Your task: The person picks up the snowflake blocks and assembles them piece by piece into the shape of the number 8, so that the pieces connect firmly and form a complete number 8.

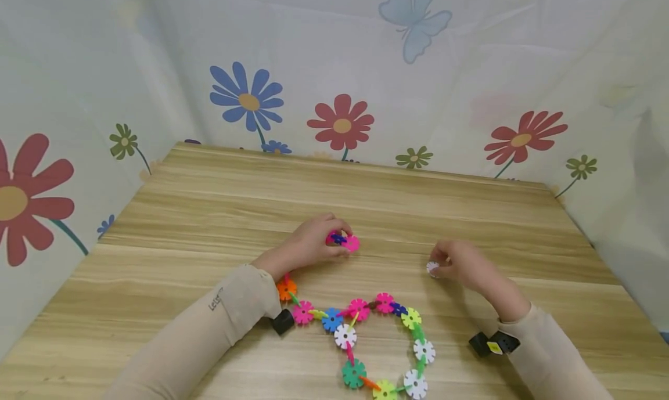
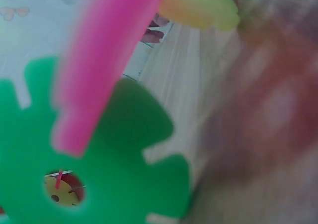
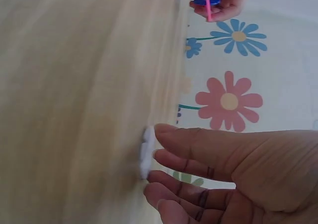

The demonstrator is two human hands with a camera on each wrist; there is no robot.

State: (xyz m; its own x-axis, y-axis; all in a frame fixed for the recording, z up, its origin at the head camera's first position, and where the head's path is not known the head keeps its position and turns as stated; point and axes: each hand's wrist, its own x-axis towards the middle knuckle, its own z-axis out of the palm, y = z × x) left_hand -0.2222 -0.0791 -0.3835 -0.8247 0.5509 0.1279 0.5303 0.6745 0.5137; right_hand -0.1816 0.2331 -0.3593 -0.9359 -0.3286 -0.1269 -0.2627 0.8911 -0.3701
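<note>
My left hand pinches the end of a chain of interlocking snowflake discs, near a pink disc and a dark blue disc. In the left wrist view, a green disc and a pink disc of the chain hang close to the camera, blurred. My right hand holds a single white snowflake disc at its fingertips, to the right of the left hand. That white disc shows edge-on in the right wrist view. Part of the chain is hidden behind the left wrist.
Nearer me on the wooden table lies the rest of the chain, closed into a loop with a blue disc, a teal disc and several others. A flower-printed curtain stands behind the table's far edge.
</note>
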